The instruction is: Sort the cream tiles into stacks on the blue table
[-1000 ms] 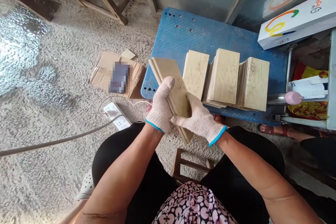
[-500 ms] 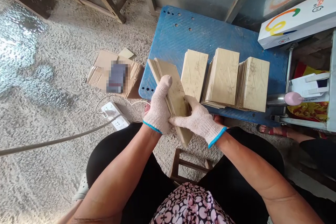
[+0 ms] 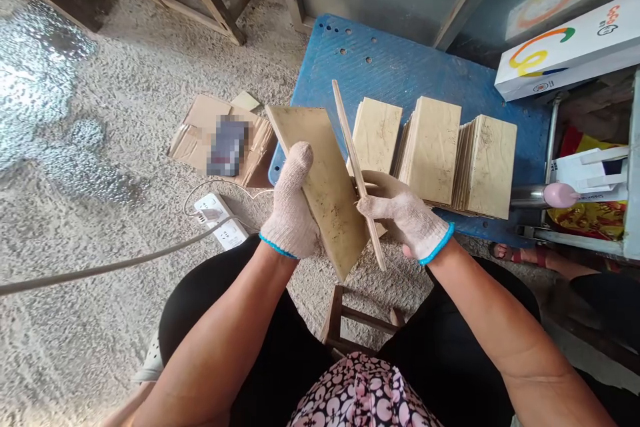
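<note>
My left hand, in a white knit glove with a blue cuff, is closed on a pale rectangular wooden board, its thumb lying over the face. The face is tilted toward me and carries dark specks. In the matching glove, my right hand grips a second thin wooden board, seen nearly edge-on. The two boards are apart at the top, close together lower down. Beyond my right hand, stacks of similar boards stand on a blue plastic table.
Left of the table are a cardboard box with a blurred dark object on it and a white power strip with a cable. A wooden stool is between my knees. At right are a white printed bag and a pink-topped bottle.
The boards were together in both hands. My right hand has pulled one away to the right and turned it edge-on. My left hand has shifted slightly left with the other.
</note>
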Demonstrator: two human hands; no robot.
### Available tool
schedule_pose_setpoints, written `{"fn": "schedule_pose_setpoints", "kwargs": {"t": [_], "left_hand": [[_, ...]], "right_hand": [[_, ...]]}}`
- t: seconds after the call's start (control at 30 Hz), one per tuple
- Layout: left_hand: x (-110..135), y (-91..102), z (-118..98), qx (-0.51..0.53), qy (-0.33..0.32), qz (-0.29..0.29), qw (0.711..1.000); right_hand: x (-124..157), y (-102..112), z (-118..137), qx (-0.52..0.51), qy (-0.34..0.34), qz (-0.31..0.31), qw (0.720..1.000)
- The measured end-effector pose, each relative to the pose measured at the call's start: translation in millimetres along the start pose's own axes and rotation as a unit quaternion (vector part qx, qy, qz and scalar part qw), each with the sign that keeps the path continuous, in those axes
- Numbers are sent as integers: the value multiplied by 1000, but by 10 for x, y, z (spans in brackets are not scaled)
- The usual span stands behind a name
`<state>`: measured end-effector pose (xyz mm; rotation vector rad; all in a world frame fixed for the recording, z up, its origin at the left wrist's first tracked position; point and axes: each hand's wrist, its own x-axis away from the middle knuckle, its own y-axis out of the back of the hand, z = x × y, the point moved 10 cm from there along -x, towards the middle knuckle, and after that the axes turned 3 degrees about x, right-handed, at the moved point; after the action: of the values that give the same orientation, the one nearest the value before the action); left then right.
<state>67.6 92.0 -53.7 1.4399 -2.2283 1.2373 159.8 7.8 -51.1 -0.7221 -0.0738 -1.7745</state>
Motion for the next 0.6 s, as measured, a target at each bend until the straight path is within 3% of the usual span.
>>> {"fn": "schedule_pose_setpoints", "kwargs": {"t": [0.17,0.23,0.3,0.43,0.6], "left_hand": [[47,-84,-10,5,20,49,999],[78,-122,-51,7,19,66,998],[97,-103,-79,11,19,57,998],[93,20,-50,2,28,1,1000],[85,22,-84,2,16,-8,1000]], "right_hand": [[15,146,34,-27,-16,-40,999],[-34,296,19,-13,-20,-92,996],[-95,510,-8,43,-27,-181,982],[-237,822,-20,184,-32,-356,915],[-542,902,-173,309,-106,-432,841]]}}
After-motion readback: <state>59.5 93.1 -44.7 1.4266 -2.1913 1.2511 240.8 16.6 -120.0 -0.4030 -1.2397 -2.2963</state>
